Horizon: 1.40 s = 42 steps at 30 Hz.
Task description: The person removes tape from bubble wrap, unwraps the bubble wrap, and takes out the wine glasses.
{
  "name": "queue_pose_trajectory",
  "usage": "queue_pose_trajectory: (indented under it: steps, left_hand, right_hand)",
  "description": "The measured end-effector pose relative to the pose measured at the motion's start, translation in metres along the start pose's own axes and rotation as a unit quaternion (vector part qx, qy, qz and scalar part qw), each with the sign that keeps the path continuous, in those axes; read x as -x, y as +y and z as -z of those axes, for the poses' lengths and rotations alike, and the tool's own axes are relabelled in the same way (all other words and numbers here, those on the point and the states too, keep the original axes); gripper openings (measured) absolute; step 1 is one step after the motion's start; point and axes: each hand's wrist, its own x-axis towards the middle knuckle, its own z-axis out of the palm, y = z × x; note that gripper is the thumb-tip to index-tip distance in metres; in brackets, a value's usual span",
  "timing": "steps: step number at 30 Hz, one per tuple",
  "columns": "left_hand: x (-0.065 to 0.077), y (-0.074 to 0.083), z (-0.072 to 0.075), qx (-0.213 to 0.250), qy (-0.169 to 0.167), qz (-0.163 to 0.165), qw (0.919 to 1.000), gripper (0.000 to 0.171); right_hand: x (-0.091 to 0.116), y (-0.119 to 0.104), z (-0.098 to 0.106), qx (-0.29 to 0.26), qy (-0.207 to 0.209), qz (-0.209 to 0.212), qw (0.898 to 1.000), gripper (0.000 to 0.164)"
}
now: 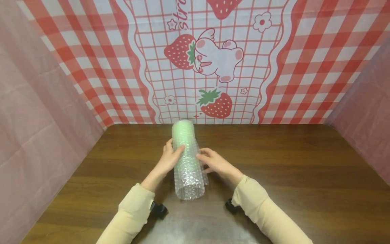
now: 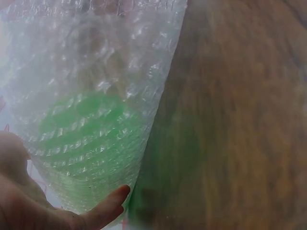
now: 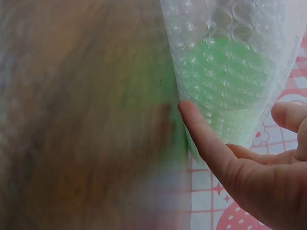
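Observation:
A clear bubble wrap roll (image 1: 189,176) lies lengthwise near the middle of the table. Inside its far part shows a pale green cylinder (image 1: 183,130); what kind of thing it is I cannot tell through the plastic. My left hand (image 1: 166,160) holds the roll from the left, thumb across the top and fingers round the side. On the opposite side my right hand (image 1: 218,165) touches the wrap near its loose edge with fairly straight fingers. In the right wrist view, the green round end (image 3: 228,72) sits within the wrap, set back from its open mouth.
The brown wooden table (image 1: 289,169) ends at a strawberry-printed cloth (image 1: 219,57) behind. Pink curtains (image 1: 39,101) hang at both sides. A black wrist camera (image 1: 159,210) is strapped under each sleeve, close above the table.

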Motion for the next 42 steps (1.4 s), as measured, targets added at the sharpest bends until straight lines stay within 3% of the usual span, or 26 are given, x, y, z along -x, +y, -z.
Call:
queue_pose_trajectory:
  steps: [23,42]
  left_hand:
    - [0.004,0.004,-0.008,0.015,-0.024,-0.005,0.9996,0.075]
    - [0.011,0.009,-0.016,0.007,-0.032,-0.013,0.9994,0.073]
  right_hand:
    - [0.005,-0.002,0.006,0.007,0.018,-0.019,1.0,0.053]
    - [0.011,0.001,0.007,-0.023,0.041,-0.048,0.998,0.05]
